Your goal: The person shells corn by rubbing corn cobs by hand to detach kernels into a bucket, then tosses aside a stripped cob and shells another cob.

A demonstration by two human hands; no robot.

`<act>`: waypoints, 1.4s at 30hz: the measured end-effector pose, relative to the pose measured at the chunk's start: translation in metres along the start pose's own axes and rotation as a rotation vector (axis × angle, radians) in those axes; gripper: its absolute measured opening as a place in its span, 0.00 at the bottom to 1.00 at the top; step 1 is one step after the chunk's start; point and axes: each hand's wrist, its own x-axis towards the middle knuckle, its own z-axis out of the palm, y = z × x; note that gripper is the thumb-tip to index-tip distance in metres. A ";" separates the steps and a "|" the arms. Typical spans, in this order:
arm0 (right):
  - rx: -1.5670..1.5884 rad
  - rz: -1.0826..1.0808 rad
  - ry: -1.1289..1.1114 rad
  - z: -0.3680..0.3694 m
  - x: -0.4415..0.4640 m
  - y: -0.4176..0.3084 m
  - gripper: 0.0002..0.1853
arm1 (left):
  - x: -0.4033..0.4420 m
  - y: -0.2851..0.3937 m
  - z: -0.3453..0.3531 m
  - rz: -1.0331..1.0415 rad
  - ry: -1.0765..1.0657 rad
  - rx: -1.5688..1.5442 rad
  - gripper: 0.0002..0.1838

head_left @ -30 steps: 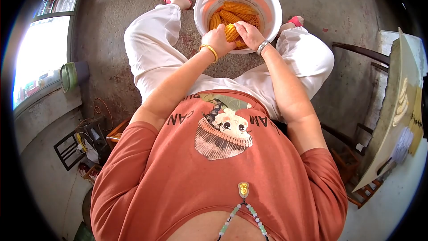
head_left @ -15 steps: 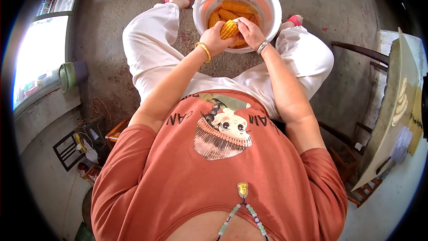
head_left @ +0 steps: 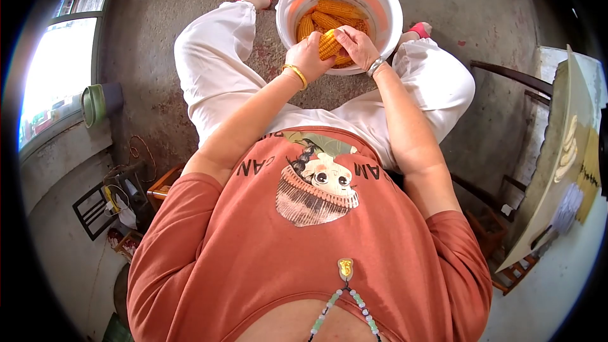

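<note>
An ear of corn (head_left: 329, 45) with yellow kernels is between my two hands, over the near rim of a white bucket (head_left: 288, 0). My left hand (head_left: 308, 57), with a gold bangle at the wrist, is wrapped round its left side. On the other side, my right hand (head_left: 358, 49), wearing a silver bracelet, grips the upper right end with thumb and fingers. Several more corn cobs (head_left: 339, 8) lie inside the bucket below, together with what look like loose kernels. My fingers partly cover the held ear.
The bucket stands on a concrete floor (head_left: 152, 50) between my legs in white trousers (head_left: 218, 57). At the right is a board-topped table (head_left: 551, 171) with items on it. A dark wooden bar (head_left: 510, 73) juts out beside it. A green bin (head_left: 95, 106) is at the left wall.
Both hands stay on the ear of corn. My right thumb and fingers have shifted slightly on its upper end, and the pale tip seen there before is now covered.
</note>
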 end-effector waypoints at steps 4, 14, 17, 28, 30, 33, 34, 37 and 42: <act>0.009 0.027 0.000 0.000 0.001 0.005 0.25 | 0.000 0.002 -0.003 -0.007 -0.027 0.023 0.26; -0.227 -0.119 0.179 0.004 0.003 0.007 0.24 | 0.001 0.005 -0.001 -0.049 -0.030 0.003 0.25; -0.293 -0.105 0.237 0.006 0.003 0.006 0.25 | 0.001 0.006 0.001 -0.042 -0.027 -0.001 0.25; 0.016 0.103 0.230 0.003 0.000 0.007 0.33 | -0.001 0.009 0.005 -0.037 -0.049 0.065 0.27; 0.003 0.075 0.142 -0.003 -0.002 -0.001 0.34 | -0.001 0.009 0.003 -0.055 -0.053 0.042 0.27; -0.023 -0.001 0.063 -0.003 0.000 0.003 0.32 | -0.001 0.011 -0.001 -0.077 -0.054 0.013 0.28; -0.032 -0.033 0.045 -0.002 0.002 0.005 0.31 | -0.001 0.011 -0.001 -0.077 -0.051 0.006 0.28; 0.002 0.016 0.069 -0.001 -0.001 0.002 0.28 | 0.000 0.009 -0.003 -0.086 -0.053 -0.005 0.28; -0.076 -0.049 0.074 0.001 0.004 0.013 0.23 | 0.004 0.005 -0.004 -0.088 -0.100 -0.002 0.28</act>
